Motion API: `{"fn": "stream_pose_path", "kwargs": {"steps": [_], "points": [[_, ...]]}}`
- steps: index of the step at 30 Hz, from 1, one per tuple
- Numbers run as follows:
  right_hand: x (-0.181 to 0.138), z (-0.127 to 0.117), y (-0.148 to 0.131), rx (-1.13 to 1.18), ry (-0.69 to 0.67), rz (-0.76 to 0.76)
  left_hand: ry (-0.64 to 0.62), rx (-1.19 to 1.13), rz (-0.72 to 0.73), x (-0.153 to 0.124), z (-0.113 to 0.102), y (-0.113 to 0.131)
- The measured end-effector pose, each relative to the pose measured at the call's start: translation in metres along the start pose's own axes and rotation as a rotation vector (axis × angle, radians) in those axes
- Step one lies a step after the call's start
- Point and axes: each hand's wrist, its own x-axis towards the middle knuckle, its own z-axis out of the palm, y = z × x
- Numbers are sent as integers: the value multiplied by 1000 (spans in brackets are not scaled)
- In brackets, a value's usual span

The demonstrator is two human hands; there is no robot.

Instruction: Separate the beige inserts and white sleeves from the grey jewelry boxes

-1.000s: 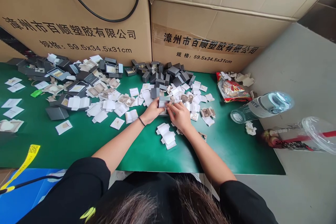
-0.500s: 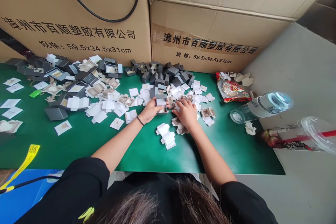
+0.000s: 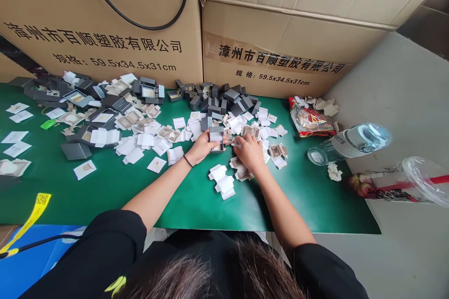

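My left hand is closed round a small dark grey gift box, its lid tipped up and its white lining showing. Just right of it, my right hand is bent over the loose paper, fingers curled downward; whatever the fingertips pinch is hidden. Below its wrist edge lies a beige folded card insert. An unfolded white card insert lies nearer to me. Ahead of my hands, white paper pieces and more dark grey boxes are heaped together.
Large cardboard cartons wall off the back of the green table. On the right are a red snack bag, a clear bottle, crumpled tissue and a plastic cup. More open boxes crowd the left.
My right hand's fingers have drawn in and curled slightly more over the paper. My left hand keeps its hold on the box in nearly the same place.
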Motion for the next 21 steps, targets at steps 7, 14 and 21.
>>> {"fn": "stream_pose_path", "kwargs": {"steps": [7,14,21], "points": [[2,5,1,19,64,8,21,25,-13,-4,5,7],[3,6,5,252,306,-4,29,-5,-38,-3,4,7],[0,4,1,377,495,-75,21,-87,-44,-5,3,8]]}}
